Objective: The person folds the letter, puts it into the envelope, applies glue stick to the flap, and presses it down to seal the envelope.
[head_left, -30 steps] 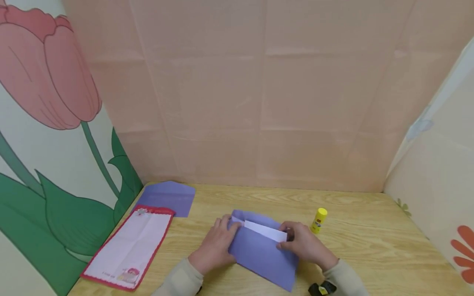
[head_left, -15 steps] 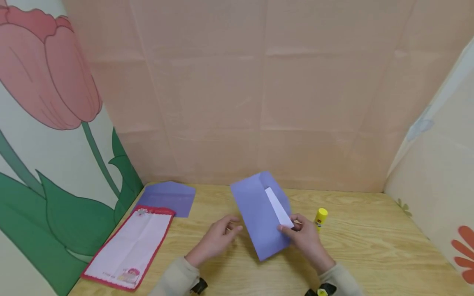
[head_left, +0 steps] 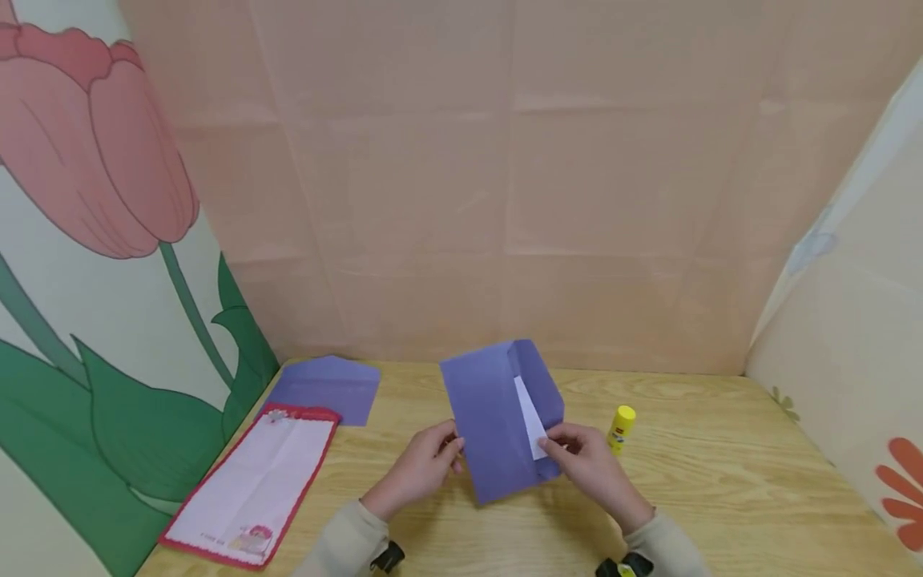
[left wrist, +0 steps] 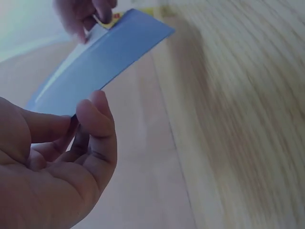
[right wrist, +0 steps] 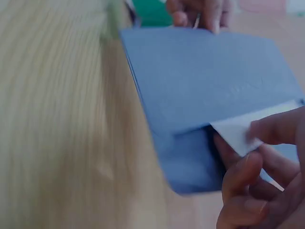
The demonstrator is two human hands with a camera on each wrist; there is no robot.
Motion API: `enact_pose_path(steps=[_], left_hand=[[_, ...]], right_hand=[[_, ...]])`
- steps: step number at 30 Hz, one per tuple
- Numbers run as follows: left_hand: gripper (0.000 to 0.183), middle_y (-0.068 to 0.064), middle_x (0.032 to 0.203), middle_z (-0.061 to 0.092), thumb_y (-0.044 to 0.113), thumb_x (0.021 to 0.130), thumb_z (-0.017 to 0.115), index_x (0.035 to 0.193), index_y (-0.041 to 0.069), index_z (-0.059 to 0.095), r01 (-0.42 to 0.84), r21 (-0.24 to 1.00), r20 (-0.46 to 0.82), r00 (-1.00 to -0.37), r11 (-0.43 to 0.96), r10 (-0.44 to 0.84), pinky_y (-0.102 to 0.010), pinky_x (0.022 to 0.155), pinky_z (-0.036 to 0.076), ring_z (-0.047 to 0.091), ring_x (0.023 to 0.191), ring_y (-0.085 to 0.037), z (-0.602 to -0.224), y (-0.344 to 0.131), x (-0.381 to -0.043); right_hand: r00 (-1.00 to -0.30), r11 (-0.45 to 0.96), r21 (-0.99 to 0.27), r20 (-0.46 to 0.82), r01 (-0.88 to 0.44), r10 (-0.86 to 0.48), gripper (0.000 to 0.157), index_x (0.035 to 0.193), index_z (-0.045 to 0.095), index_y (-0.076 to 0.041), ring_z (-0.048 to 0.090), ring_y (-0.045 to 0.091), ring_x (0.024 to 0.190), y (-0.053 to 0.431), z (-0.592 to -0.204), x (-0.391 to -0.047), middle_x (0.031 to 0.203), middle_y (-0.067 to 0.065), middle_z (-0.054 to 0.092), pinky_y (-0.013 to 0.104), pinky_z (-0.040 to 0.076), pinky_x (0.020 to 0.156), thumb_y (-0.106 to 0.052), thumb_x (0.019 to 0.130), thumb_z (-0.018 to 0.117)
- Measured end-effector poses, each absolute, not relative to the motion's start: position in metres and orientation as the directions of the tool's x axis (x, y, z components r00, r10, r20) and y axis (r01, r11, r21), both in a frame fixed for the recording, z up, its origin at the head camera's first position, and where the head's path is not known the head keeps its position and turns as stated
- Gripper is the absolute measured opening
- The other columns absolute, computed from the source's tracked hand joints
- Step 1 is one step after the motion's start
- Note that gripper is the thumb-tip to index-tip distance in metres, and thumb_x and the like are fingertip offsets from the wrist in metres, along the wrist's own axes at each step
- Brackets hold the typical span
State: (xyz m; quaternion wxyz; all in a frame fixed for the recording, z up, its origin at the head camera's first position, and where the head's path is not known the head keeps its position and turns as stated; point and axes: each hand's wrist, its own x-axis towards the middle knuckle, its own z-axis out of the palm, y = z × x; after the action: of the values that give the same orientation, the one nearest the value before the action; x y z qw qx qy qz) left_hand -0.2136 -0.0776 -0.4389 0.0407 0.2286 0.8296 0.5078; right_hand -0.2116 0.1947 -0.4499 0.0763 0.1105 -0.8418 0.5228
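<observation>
A purple envelope (head_left: 486,417) is held up over the table, tilted, its flap (head_left: 537,377) standing open on the right side. A folded white paper (head_left: 530,417) sticks partly out of its mouth; the rest is hidden inside. At the envelope's left edge, my left hand (head_left: 421,465) pinches it between thumb and fingertips, as the left wrist view shows on the envelope's edge (left wrist: 109,62). My right hand (head_left: 594,469) pinches the corner of the white paper (right wrist: 238,133) at the mouth, with a fingertip reaching behind it.
A yellow glue stick (head_left: 622,426) stands on the wooden table (head_left: 721,465) beyond my right hand. To the left lie a red-bordered white sheet with a small printed figure (head_left: 252,481) and a second purple envelope (head_left: 328,389) partly under it.
The envelope was lifted and turned so its mouth faces right. My left hand let go of it, then took its left edge. The right hand stayed at the paper's corner.
</observation>
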Motion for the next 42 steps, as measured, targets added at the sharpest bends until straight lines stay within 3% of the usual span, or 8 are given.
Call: enact_pose_path(steps=[4, 7, 17, 27, 35, 42], left_hand=[[0.021, -0.009, 0.076, 0.061, 0.008, 0.105, 0.048, 0.085, 0.003, 0.053, 0.365, 0.834, 0.171, -0.885, 0.415, 0.433, -0.023, 0.048, 0.046, 0.063, 0.070, -0.031, -0.440, -0.078, -0.214], [0.022, -0.008, 0.075, 0.062, 0.006, 0.104, 0.049, 0.083, 0.003, 0.052, 0.391, 0.812, 0.187, -0.877, 0.432, 0.442, -0.022, 0.050, 0.046, 0.064, 0.071, -0.029, -0.441, -0.077, -0.215], [0.023, -0.009, 0.077, 0.062, 0.009, 0.106, 0.047, 0.084, 0.005, 0.053, 0.384, 0.822, 0.197, -0.885, 0.421, 0.422, -0.023, 0.053, 0.046, 0.063, 0.073, -0.030, -0.444, -0.077, -0.215], [0.023, -0.013, 0.080, 0.063, 0.011, 0.106, 0.046, 0.086, 0.003, 0.054, 0.373, 0.842, 0.197, -0.885, 0.389, 0.422, -0.023, 0.052, 0.046, 0.063, 0.072, -0.032, -0.446, -0.075, -0.215], [0.022, -0.013, 0.080, 0.063, 0.010, 0.106, 0.046, 0.086, 0.001, 0.052, 0.328, 0.870, 0.164, -0.897, 0.368, 0.412, -0.024, 0.050, 0.046, 0.062, 0.070, -0.037, -0.448, -0.073, -0.215], [0.021, -0.011, 0.081, 0.062, 0.008, 0.105, 0.048, 0.086, 0.000, 0.054, 0.307, 0.888, 0.162, -0.905, 0.341, 0.394, -0.039, 0.058, 0.056, 0.065, 0.075, -0.035, -0.450, -0.071, -0.214]], right_hand=[[-0.907, 0.566, -0.719, 0.394, -0.404, -0.147, 0.003, 0.087, 0.073, -0.007, 0.050, 0.003, 0.058, 0.194, -0.448, -0.212, 0.074, -0.006, 0.067, 0.022, 0.044, 0.053, -0.006, 0.086, 0.075], [-0.896, 0.544, -0.719, 0.408, -0.433, -0.174, 0.003, 0.087, 0.071, -0.005, 0.054, 0.004, 0.059, 0.192, -0.446, -0.212, 0.073, -0.004, 0.066, 0.023, 0.047, 0.053, -0.004, 0.087, 0.074], [-0.958, 0.386, -0.876, 0.270, -0.287, -0.100, 0.005, 0.096, 0.069, 0.002, 0.064, 0.014, 0.061, 0.191, -0.445, -0.212, 0.075, 0.008, 0.068, 0.029, 0.052, 0.051, -0.002, 0.093, 0.068], [-0.961, 0.330, -0.905, 0.225, -0.267, -0.162, 0.011, 0.102, 0.071, 0.003, 0.062, 0.019, 0.057, 0.185, -0.441, -0.211, 0.076, 0.011, 0.069, 0.029, 0.050, 0.048, -0.005, 0.094, 0.067], [-0.951, 0.304, -0.907, 0.242, -0.291, -0.190, 0.014, 0.105, 0.070, 0.006, 0.060, 0.012, 0.055, 0.184, -0.447, -0.212, 0.085, 0.017, 0.071, 0.028, 0.050, 0.048, 0.001, 0.093, 0.066], [-0.973, 0.299, -0.927, 0.195, -0.225, -0.125, 0.015, 0.102, 0.067, 0.004, 0.060, 0.016, 0.056, 0.181, -0.443, -0.209, 0.087, 0.014, 0.071, 0.032, 0.053, 0.052, -0.003, 0.089, 0.072]])
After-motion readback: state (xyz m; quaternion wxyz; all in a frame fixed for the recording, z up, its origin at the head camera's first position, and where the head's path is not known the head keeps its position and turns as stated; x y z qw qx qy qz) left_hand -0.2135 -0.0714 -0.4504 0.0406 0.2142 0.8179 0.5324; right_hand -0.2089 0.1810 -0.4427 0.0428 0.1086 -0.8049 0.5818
